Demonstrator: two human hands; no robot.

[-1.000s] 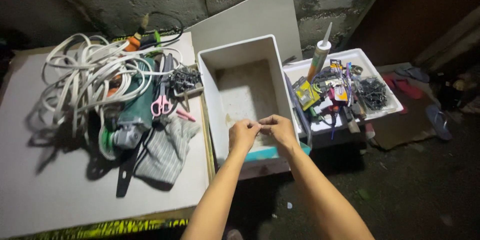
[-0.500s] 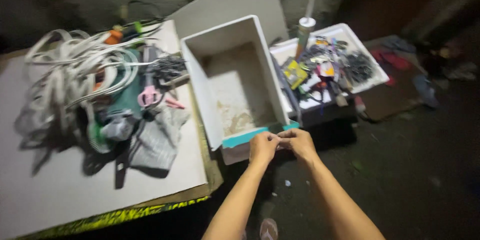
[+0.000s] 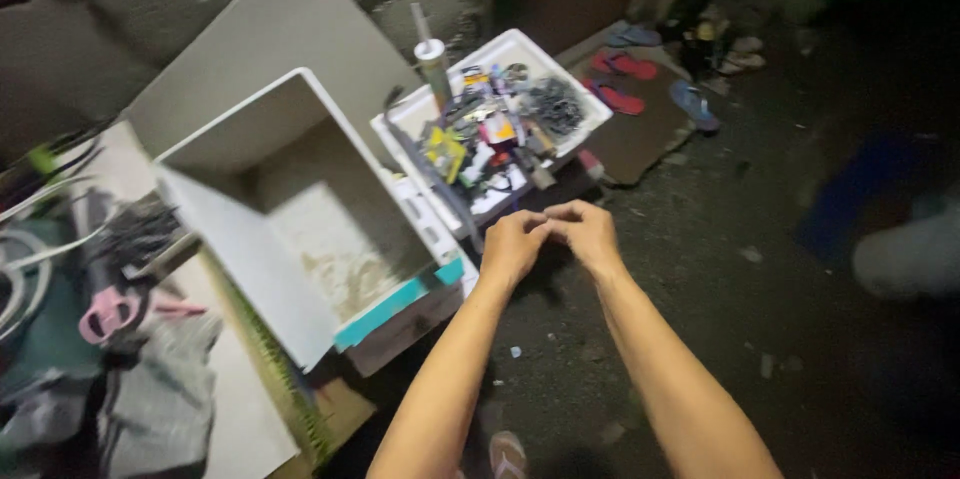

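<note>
Cables (image 3: 20, 239) in white loops lie at the far left on the desk (image 3: 240, 429), a pale board, beside pink-handled scissors (image 3: 105, 311) and a grey cloth (image 3: 150, 409); these appear heaped together as loose stock rather than sorted. Next to the right stands a white foam box (image 3: 250, 269), open at the top and empty except for a stained floor, with a teal strip (image 3: 400, 304) along its near rim; it sits at the desk edge, close to both hands. A flat grey panel (image 3: 270, 29) leans against the wall behind it. Further right, a shallow white tray (image 3: 590, 109) rests on the floor (image 3: 700, 269) and holds mixed small hardware, coloured packets and an upright sealant tube (image 3: 436, 64), probably kept there for quick reach. Both forearms extend forward from the lower edge, converging just right of the box. The left hand (image 3: 512, 244) and the right hand (image 3: 585, 234) meet in front of the tray, touching, fingers curled inward and pinched narrow, as if working a very small item between the tips; whether anything is actually held cannot be told, since nothing shows between the fingers. Sandals (image 3: 625, 64) in red and blue lie on a mat at the far right.
</note>
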